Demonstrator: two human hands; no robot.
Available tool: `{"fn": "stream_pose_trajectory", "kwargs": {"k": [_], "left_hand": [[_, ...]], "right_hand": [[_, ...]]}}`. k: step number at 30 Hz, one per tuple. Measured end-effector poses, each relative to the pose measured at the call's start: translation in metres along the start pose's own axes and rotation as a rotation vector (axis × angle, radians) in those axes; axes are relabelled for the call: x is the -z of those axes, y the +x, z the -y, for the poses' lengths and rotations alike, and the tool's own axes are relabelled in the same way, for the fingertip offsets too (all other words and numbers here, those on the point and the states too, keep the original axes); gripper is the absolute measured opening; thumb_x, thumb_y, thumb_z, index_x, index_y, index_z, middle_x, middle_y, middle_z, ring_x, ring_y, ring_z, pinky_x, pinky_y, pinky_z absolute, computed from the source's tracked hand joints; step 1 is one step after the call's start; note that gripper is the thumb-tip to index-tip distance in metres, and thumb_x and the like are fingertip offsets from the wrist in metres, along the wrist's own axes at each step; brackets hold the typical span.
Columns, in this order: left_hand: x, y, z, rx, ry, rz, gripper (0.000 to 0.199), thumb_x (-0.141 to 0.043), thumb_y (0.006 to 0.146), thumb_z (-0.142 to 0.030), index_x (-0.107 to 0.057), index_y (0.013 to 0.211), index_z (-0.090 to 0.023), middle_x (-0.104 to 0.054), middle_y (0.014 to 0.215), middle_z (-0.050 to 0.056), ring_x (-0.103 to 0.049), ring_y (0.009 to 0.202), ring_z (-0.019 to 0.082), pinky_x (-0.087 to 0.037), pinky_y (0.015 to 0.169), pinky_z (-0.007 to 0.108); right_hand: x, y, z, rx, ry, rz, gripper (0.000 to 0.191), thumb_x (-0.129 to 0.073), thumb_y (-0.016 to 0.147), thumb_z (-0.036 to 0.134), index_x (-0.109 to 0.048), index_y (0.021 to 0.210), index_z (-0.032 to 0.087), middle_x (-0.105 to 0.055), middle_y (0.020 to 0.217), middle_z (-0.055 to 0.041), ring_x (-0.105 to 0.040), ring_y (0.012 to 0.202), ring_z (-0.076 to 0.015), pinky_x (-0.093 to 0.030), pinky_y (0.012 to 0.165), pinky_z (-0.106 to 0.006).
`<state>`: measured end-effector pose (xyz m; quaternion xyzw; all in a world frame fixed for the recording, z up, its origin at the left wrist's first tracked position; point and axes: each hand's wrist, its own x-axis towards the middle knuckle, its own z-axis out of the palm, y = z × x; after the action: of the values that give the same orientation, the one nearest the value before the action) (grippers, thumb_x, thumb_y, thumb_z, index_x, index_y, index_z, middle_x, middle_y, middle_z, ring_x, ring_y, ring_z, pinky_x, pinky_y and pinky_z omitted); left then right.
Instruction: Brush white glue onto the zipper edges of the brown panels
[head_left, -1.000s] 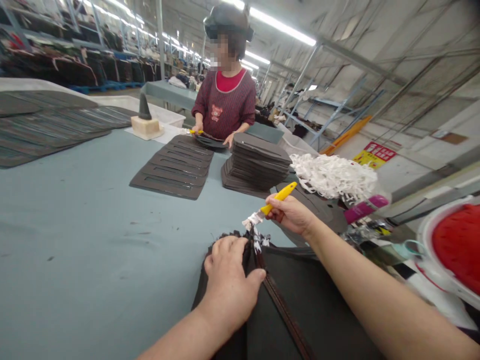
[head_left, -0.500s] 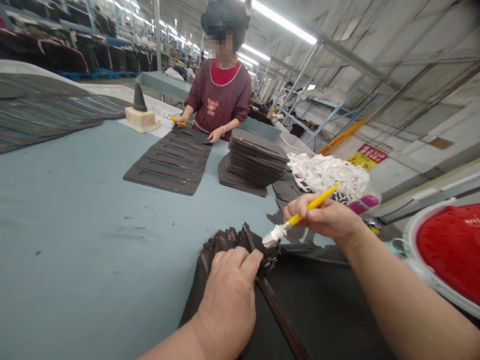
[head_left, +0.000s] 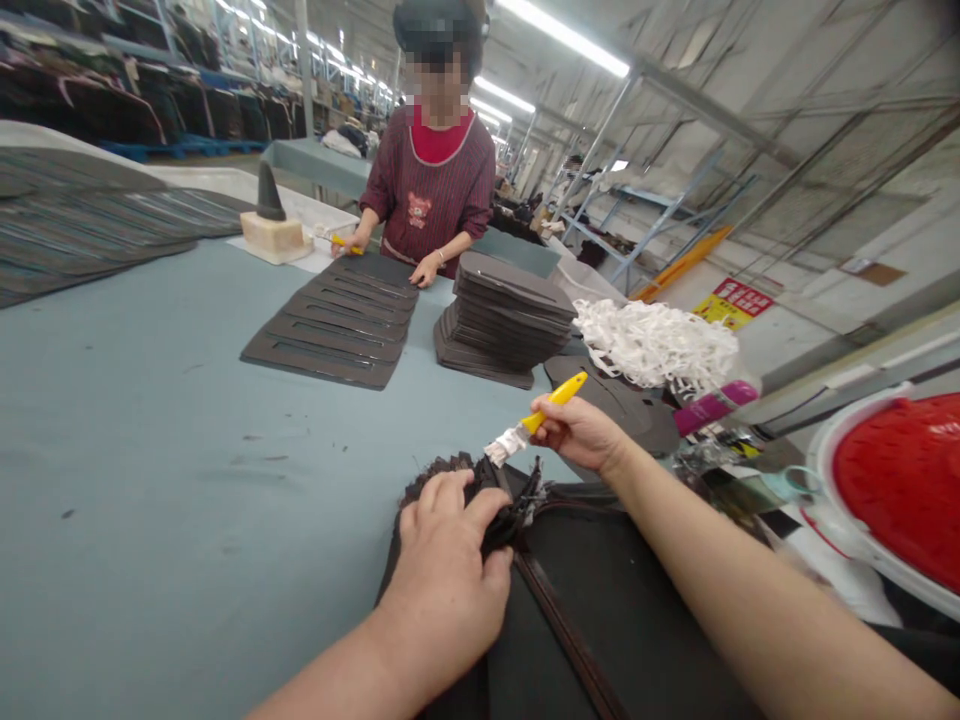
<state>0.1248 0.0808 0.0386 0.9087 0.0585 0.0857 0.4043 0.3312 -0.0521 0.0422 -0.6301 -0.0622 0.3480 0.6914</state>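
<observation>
My right hand [head_left: 574, 432] is closed on the yellow handle of a paintbrush [head_left: 553, 402]. White paste coats its bristles, which meet the frayed upper edge of a layered stack of black fabric pieces [head_left: 600, 590]. Just left of the bristles, my left hand [head_left: 446, 560] grips the bunched fabric edge, fingers curled over the layers and thumb apart on the near side. Dark brown strips run down the fabric toward me. Parts of the layers are hidden under my left hand.
Across the blue-grey table [head_left: 150, 420], a co-worker [head_left: 427, 180] holds another yellow brush over fanned dark panels [head_left: 322, 335]. A panel stack [head_left: 499, 325], white strips [head_left: 656, 345], a purple-wrapped object [head_left: 716, 405] and a red-and-white basket [head_left: 900, 490] stand rightward. A pale block [head_left: 274, 238] sits far left.
My right hand has moved left with the brush, bringing the bristles down to the fabric edge. My left hand's fingers have spread and shifted slightly on the layers.
</observation>
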Motion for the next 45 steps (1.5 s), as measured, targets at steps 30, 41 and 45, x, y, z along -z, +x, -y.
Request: {"fn": "stream_pose_trajectory", "kwargs": {"k": [30,41,45], "left_hand": [[-0.007,-0.004,0.001,-0.367,0.006,0.107,0.051,-0.035,0.071,0.0,-0.045,0.118,-0.016,-0.043,0.134,0.006,-0.045,0.115,0.018,-0.04,0.098,0.036],[0.0,-0.007,-0.011,-0.62,0.257,0.297,0.054,-0.038,0.066,-0.003,-0.049,0.118,-0.011,-0.041,0.136,0.011,-0.044,0.115,0.032,-0.045,0.092,0.043],[-0.001,-0.005,-0.011,-0.639,0.26,0.288,0.052,-0.038,0.066,-0.002,-0.05,0.116,-0.01,-0.042,0.135,0.012,-0.044,0.114,0.032,-0.045,0.091,0.044]], "right_hand": [[0.014,-0.027,0.044,0.155,-0.16,0.212,0.022,-0.076,0.061,0.03,-0.06,0.068,0.017,-0.054,0.064,0.0006,-0.051,0.062,-0.0129,-0.039,0.059,-0.026],[0.018,-0.089,0.089,0.239,-0.455,0.414,0.028,-0.066,0.071,0.036,-0.057,0.054,0.016,-0.041,0.052,0.0007,-0.04,0.056,-0.0145,-0.031,0.055,-0.029],[0.013,-0.095,0.091,0.348,-0.435,0.324,0.023,-0.064,0.072,0.034,-0.059,0.057,0.017,-0.042,0.053,0.0005,-0.043,0.058,-0.0154,-0.032,0.056,-0.03]]}}
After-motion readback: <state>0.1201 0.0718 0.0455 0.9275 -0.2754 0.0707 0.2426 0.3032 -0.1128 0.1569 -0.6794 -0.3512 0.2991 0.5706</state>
